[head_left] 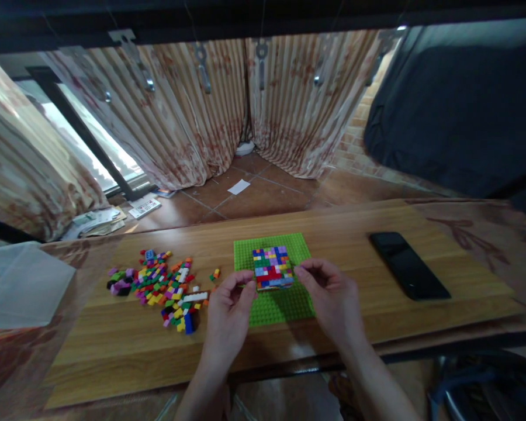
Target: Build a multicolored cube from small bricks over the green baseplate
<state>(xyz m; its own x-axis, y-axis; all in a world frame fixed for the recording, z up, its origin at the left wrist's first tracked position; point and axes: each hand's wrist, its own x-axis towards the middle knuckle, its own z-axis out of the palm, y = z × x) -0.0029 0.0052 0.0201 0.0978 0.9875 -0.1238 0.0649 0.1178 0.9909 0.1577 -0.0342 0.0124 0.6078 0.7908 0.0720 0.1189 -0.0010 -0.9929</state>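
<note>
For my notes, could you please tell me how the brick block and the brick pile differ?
The brick block is joined into a compact shape, whereas the brick pile lies loose and scattered. The block appears over the green board; the pile spreads on the wooden table to its left. Both are multicoloured.

Patterned curtains (188,117) hang to a brown tiled floor (272,184), bright window (87,134) at left, brick-patterned wall (349,140) at right
</note>
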